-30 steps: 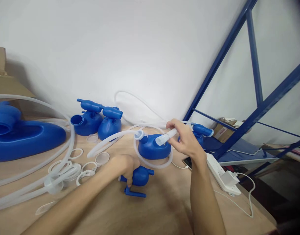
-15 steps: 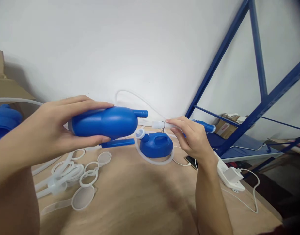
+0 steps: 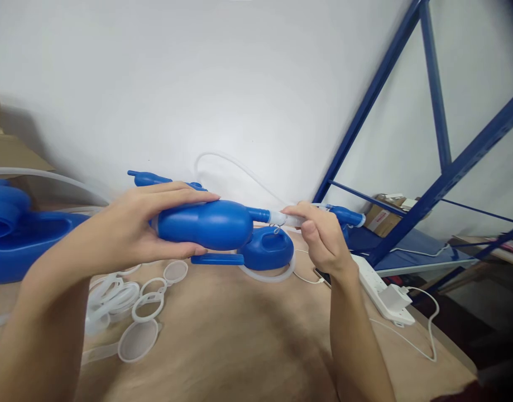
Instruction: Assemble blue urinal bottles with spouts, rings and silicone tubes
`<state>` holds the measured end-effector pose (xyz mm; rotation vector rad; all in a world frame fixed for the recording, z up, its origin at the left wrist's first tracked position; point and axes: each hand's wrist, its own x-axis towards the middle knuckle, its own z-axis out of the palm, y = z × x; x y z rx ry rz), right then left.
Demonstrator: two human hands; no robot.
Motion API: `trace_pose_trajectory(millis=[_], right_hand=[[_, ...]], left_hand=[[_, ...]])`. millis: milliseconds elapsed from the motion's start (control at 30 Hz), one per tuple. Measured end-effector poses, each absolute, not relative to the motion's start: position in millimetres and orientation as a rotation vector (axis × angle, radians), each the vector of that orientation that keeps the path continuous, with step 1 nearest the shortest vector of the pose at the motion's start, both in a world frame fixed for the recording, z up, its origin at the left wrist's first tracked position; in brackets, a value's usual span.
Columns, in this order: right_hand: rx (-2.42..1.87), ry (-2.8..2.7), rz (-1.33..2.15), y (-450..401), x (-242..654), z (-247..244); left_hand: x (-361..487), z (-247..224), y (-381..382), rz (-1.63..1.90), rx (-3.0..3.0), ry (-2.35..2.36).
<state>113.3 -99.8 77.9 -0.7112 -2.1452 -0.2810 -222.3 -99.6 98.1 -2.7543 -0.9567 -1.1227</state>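
My left hand is wrapped round a blue plastic cup-shaped piece, thumb below and fingers above. A narrow spout points right from it, and a flat blue strip lies beneath. My right hand pinches a whitish flexible hose near its end. The hose end meets the spout tip; how far it sits over it I cannot tell. A thin metal wire clip hangs round the hose. Behind the joined parts, on the table, rests a blue jug-like container with a loop handle.
White strainer lids and rings lie at left on the table. A larger blue container stands far left. At right are a white power strip and a blue metal frame. Another blue piece sits beyond my right hand.
My left hand has moved the blue cup-shaped piece right and slightly down. Its spout, apart from the hose before, now meets the hose end in my right hand.
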Motion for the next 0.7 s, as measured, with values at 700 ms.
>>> trace_pose_trajectory(millis=[700], right_hand=[[-0.842,-1.929,-0.104,-107,103,77]], left_hand=[[-181,76,-109,-1.093,-2.694,-0.710]])
